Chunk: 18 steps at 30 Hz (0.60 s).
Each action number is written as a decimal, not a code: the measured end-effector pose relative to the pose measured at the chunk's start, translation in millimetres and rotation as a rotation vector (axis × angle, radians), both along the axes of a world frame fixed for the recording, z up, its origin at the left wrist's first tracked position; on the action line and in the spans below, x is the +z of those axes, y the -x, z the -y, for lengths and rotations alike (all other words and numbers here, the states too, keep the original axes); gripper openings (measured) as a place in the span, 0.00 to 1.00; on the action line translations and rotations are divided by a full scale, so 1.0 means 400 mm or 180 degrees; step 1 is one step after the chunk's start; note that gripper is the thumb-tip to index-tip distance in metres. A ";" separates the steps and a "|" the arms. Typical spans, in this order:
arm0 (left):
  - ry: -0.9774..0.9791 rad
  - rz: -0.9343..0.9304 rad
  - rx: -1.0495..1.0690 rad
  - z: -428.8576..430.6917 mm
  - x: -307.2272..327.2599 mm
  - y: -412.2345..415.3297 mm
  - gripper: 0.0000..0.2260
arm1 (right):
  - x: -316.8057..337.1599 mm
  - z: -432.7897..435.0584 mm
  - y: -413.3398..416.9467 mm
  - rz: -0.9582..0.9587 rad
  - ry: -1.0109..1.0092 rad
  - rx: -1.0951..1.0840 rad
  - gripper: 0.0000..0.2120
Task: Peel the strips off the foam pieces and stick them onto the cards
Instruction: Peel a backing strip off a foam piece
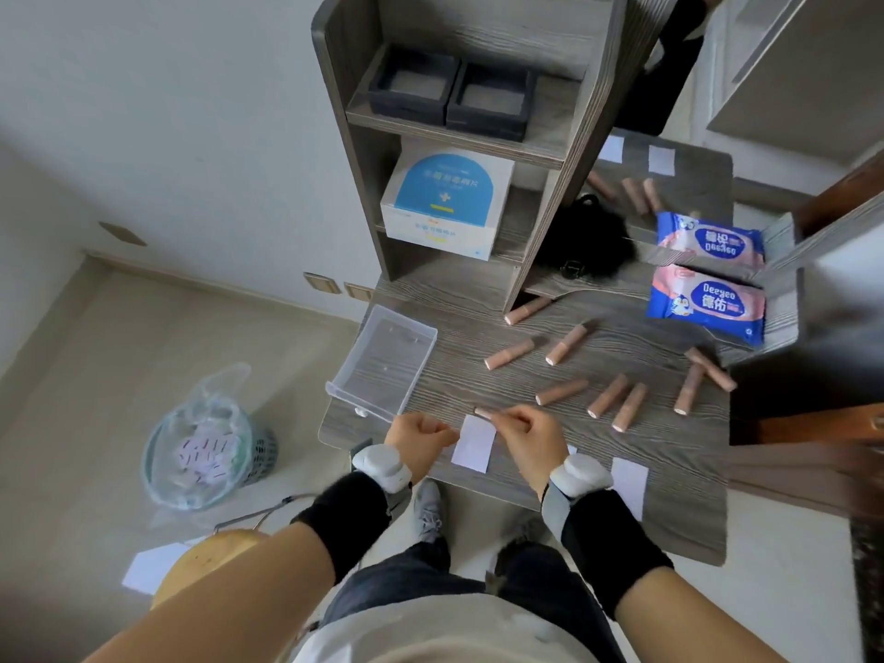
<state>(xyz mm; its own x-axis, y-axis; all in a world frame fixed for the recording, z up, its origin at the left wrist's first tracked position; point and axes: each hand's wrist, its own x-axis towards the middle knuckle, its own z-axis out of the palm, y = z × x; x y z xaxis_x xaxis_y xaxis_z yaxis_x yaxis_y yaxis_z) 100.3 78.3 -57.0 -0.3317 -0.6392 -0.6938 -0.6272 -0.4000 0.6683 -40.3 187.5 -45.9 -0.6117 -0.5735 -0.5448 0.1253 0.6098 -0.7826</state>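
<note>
R hand [526, 430] pinches a short pink rod-shaped foam piece [485, 413] at one end, fingers curled tight on it. The piece sits just over the far edge of the white rectangular paper card [474, 445], which lies flat on the grey wood-grain table [478, 337]. Its long axis runs roughly across the card's width, free end pointing toward the L hand [421, 435]. L hand is at the card's left edge, fingers curled. Can't tell whether it's got a strip or just steadies the card. L is nearer the free end, so prob. the peel or press-down comes from that side, w/ R keeping the piece level. Spare pink foam pieces [564, 344] lie beyond and right of the card. A clear plastic tray [387, 361] is beyond-left.
</note>
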 end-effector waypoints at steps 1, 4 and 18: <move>0.0126 0.0175 -0.0189 0.000 -0.012 -0.001 0.18 | -0.003 -0.002 0.003 -0.0308 -0.0072 0.0278 0.07; 0.0293 0.0552 -0.0760 -0.002 -0.051 0.017 0.19 | -0.026 -0.005 -0.003 -0.0932 -0.0454 0.0903 0.05; 0.0127 0.1135 -0.1064 -0.007 -0.085 0.053 0.17 | -0.036 0.027 -0.039 -0.1683 -0.1074 0.1596 0.11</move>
<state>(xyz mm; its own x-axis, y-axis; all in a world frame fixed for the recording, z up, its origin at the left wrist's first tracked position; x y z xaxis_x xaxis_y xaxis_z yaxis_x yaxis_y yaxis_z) 78.9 80.9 -91.1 -0.2694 -0.5666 -0.7787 -0.9095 -0.1162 0.3991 -24.7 176.6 -60.4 -0.5504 -0.7045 -0.4480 -0.5622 0.7094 -0.4250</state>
